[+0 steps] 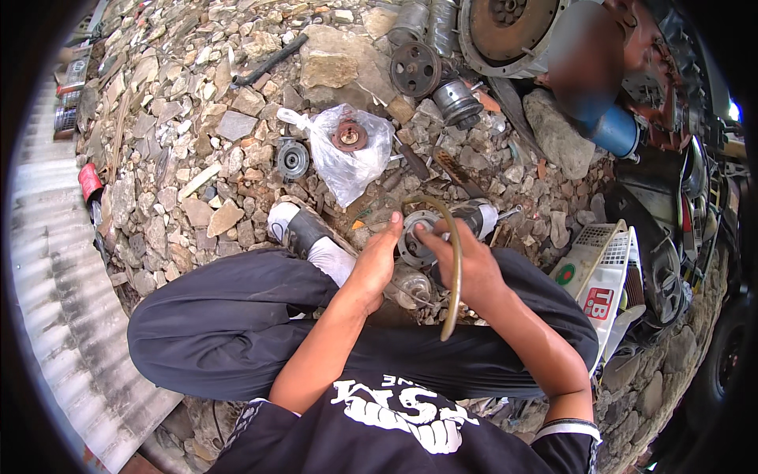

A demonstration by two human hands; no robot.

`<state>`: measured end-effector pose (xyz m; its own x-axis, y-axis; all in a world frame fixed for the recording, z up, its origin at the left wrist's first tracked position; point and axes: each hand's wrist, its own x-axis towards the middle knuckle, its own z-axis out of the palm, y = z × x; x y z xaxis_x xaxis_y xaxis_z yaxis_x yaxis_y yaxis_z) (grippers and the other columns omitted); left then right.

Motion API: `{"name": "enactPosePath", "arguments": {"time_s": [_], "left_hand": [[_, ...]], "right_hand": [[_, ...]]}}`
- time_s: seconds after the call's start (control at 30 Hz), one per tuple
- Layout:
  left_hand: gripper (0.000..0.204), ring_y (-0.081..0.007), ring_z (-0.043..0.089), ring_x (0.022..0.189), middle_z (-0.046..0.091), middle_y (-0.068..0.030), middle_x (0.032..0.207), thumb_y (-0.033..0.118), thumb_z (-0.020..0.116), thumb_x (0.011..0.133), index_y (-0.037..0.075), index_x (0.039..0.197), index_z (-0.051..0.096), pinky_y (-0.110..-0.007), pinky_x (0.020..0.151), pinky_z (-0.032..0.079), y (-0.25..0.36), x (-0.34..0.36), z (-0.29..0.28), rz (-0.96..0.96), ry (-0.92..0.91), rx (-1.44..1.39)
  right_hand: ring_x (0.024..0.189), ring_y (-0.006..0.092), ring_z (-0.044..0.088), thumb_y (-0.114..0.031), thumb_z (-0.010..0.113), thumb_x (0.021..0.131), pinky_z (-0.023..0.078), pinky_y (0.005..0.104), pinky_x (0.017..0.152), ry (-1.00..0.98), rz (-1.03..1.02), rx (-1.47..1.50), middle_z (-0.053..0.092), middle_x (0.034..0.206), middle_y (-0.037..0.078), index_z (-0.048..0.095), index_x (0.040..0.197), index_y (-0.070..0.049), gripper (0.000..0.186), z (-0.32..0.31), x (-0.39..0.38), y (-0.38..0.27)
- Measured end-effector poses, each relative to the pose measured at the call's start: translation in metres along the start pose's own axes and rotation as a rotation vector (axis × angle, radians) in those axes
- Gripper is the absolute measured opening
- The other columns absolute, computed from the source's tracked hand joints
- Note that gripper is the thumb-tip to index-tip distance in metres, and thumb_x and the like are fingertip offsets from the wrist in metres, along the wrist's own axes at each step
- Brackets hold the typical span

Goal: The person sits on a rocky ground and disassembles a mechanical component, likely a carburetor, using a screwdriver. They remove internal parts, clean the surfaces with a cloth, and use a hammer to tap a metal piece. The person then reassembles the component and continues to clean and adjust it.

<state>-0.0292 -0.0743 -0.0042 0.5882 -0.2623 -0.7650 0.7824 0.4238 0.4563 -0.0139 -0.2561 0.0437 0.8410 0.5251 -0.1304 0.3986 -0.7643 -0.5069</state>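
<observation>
A round grey metal housing [412, 251] with a flanged rim is between my hands, above the ground between my shoes. My left hand [374, 259] is closed against its left side, thumb stretched along the edge; the other fingers are mostly hidden. My right hand [472, 267] has its fingers bent in at the middle of the housing, and whatever they pinch is hidden. A curved olive hose [455, 292] arches over the housing and across the right hand, its lower end hanging over my lap. Just below the housing sits a cloudy, rounded part [413, 288].
Ahead lies a clear plastic bag [347, 170] with a rusty round part [349, 136] on it. Beside it are a ring-shaped metal part [292, 159], a pulley [415, 69] and a cylindrical part [458, 104]. A white plastic crate [608, 276] stands right, corrugated sheeting [71, 316] left. Loose stones cover the ground.
</observation>
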Motion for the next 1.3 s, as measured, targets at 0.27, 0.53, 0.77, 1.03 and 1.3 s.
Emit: {"name": "enactPosePath", "arguments": {"time_s": [0.27,0.53,0.77,1.03,1.3], "left_hand": [[0.073,-0.0229,0.062,0.122,0.064,-0.0148,0.137,0.062,0.038,0.109,-0.001,0.141,0.058,-0.039,0.107,0.048,0.001,-0.003,0.002,-0.030,0.016,-0.083],[0.067,-0.0202,0.064,0.119,0.067,-0.0119,0.133,0.056,0.035,0.112,0.000,0.141,0.058,-0.038,0.106,0.049,0.011,-0.005,-0.001,-0.024,-0.030,-0.170],[0.066,-0.0198,0.058,0.128,0.063,-0.0142,0.138,0.052,0.037,0.113,-0.002,0.145,0.054,-0.039,0.108,0.047,0.004,-0.003,0.001,0.004,-0.038,-0.138],[0.069,-0.0225,0.059,0.127,0.061,-0.0164,0.141,0.055,0.038,0.112,-0.004,0.144,0.055,-0.038,0.109,0.046,0.004,-0.006,-0.002,0.027,-0.044,-0.156],[0.065,-0.0201,0.060,0.124,0.065,-0.0146,0.136,0.051,0.036,0.113,-0.004,0.140,0.059,-0.034,0.110,0.044,0.000,-0.007,0.001,0.121,0.005,-0.072]], "right_hand": [[0.095,0.0351,0.070,0.001,0.065,0.086,0.060,0.0451,0.074,-0.032,-0.030,0.020,0.059,0.124,0.012,0.065,0.136,-0.015,0.052,0.005,0.000,0.013],[0.084,0.0285,0.070,-0.001,0.065,0.092,0.059,0.0387,0.074,0.105,-0.069,0.176,0.063,0.111,0.016,0.073,0.124,-0.007,0.034,-0.009,0.001,0.013],[0.094,0.0328,0.071,-0.001,0.069,0.089,0.060,0.0409,0.075,0.229,-0.051,0.002,0.062,0.118,0.015,0.067,0.133,-0.006,0.044,0.013,0.012,-0.016],[0.088,0.0343,0.072,-0.002,0.072,0.084,0.060,0.0426,0.077,0.127,-0.085,0.027,0.061,0.118,0.015,0.065,0.135,-0.007,0.052,0.012,0.011,-0.018],[0.092,0.0328,0.072,0.004,0.068,0.080,0.060,0.0421,0.079,0.120,-0.145,0.024,0.063,0.117,0.014,0.066,0.135,-0.008,0.056,0.013,0.010,-0.017]]}}
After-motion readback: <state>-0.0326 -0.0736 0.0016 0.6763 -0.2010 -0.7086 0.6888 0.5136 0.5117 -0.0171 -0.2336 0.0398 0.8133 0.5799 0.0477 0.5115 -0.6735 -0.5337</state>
